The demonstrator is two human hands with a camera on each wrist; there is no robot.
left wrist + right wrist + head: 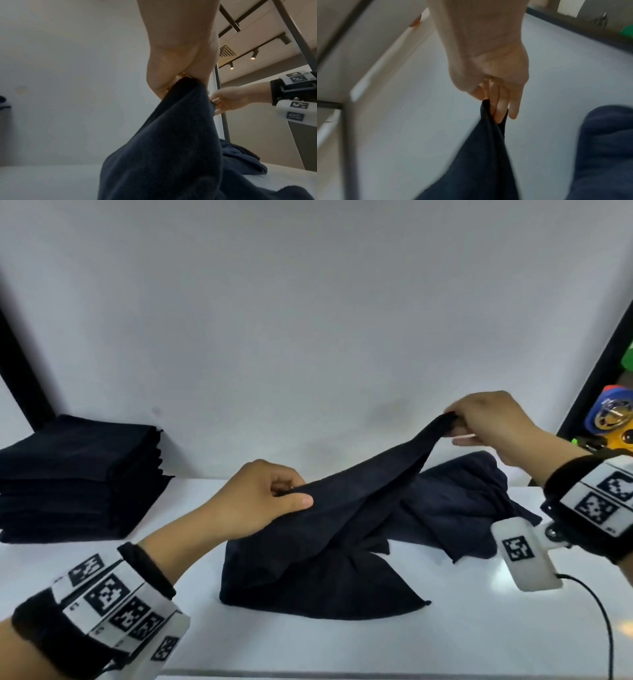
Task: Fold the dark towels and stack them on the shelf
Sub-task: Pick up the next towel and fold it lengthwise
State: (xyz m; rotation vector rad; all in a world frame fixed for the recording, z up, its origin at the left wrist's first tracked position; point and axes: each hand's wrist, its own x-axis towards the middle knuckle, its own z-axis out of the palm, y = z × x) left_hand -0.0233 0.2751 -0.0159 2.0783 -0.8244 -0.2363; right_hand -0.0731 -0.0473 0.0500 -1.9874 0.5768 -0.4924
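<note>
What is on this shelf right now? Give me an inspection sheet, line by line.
Surface: white shelf, lit, bare at the front left.
Job's things: stack of folded towels at the left; held towel partly lifted; unfolded towels heaped behind it at the right.
Clutter: nothing seen on the shelf.
Hands: left hand pinches the held towel's edge; right hand pinches a raised corner.
Cables: black cable from the right wrist camera.
Surroundings: white back wall; colourful toy beyond the black frame post.

Dark navy is seen on the held towel, the folded stack; white on the shelf; black-and-white squares on the wristbands.
</note>
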